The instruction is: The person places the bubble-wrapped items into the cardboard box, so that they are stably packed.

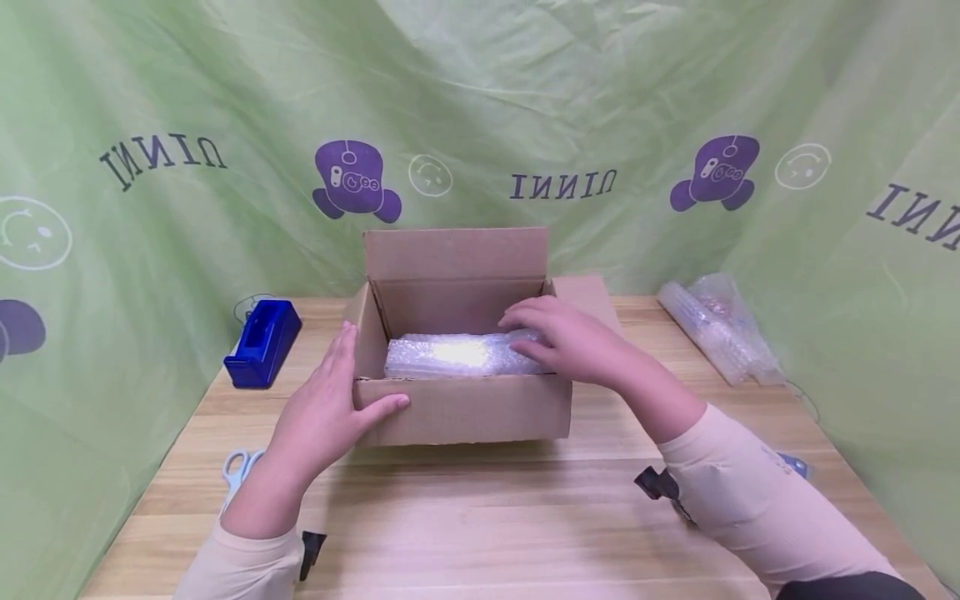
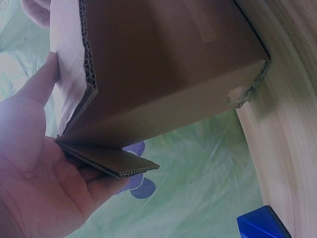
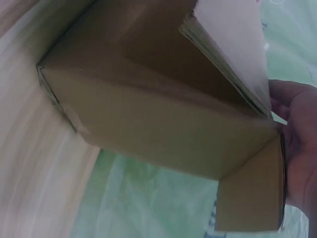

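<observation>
An open cardboard box [image 1: 465,412] stands on the table, its flaps folded outward. Inside it lies a package in clear bubble wrap [image 1: 435,354], with a bright glare on top. My left hand [image 1: 322,412] holds the box's near left corner, fingers along the left side and thumb over the front flap. In the left wrist view, the left palm [image 2: 49,183] is against the corner between two flaps. Over the right end of the package reaches my right hand [image 1: 566,337], its thumb and fingers spread apart. The right wrist view shows that hand [image 3: 302,144] partly hidden behind the flaps.
A blue tape dispenser [image 1: 264,343] stands at the back left, and light-blue scissors [image 1: 238,471] lie partly under the left forearm. More bubble wrap [image 1: 720,325] lies at the back right. A blue object [image 1: 793,464] shows beyond the right sleeve. Green printed cloth [image 1: 480,108] surrounds the table.
</observation>
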`<state>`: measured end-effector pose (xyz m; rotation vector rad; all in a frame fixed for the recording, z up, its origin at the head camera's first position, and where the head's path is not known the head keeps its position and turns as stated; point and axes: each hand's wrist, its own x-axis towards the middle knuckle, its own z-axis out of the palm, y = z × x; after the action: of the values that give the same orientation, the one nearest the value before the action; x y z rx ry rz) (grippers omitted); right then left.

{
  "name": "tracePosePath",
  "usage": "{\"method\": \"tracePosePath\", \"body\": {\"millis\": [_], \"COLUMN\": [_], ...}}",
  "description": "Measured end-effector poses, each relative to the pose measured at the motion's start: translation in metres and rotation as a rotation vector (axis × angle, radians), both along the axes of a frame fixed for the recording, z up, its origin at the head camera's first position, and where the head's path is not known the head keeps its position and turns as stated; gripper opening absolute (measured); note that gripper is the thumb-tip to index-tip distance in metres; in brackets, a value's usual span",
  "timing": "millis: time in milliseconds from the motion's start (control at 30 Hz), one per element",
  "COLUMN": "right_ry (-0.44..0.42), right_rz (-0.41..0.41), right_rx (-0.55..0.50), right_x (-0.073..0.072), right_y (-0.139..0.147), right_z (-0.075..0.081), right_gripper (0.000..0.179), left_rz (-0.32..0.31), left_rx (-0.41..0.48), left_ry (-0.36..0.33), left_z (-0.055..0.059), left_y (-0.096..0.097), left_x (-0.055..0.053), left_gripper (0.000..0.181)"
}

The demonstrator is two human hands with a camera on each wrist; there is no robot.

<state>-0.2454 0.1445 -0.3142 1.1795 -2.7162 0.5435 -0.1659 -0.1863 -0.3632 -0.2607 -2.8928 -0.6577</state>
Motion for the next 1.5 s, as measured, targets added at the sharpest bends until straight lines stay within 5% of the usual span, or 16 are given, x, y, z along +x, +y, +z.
{"method": "tracePosePath", "body": {"millis": [300, 467, 700, 900, 1500], "right_ry": [-0.138, -0.119, -0.036, -0.105, -0.484], "right_rz": [-0.246, -0.397, -0.61, -0.704, -0.697], "right_rx": [-0.375, -0.484, -0.25, -0.084, 0.209], "right_x": [-0.008, -0.022, -0.049, -0.061, -0.064], "right_y": [0.062, 0.108, 0.169, 0.214, 0.271], "right_z": [0.036, 0.048, 0.027, -0.007, -0.077], "right_gripper": [0.054, 0.063, 0.075, 0.084, 0.102], "left_rz": [0.0, 0.003, 0.007, 0.009, 0.014], "left_rx": [-0.007, -0.009, -0.013, -0.014, -0.012], "left_ry": [-0.002, -0.004, -0.009, -0.017, -0.03], "left_z": [0.002, 0.003, 0.003, 0.003, 0.004], "left_y": [0.001, 0.001, 0.0, 0.001, 0.0], "left_x": [0.0, -0.001, -0.001, -0.001, -0.001], "left_gripper": [0.12, 0.121, 0.121, 0.121, 0.121]}}
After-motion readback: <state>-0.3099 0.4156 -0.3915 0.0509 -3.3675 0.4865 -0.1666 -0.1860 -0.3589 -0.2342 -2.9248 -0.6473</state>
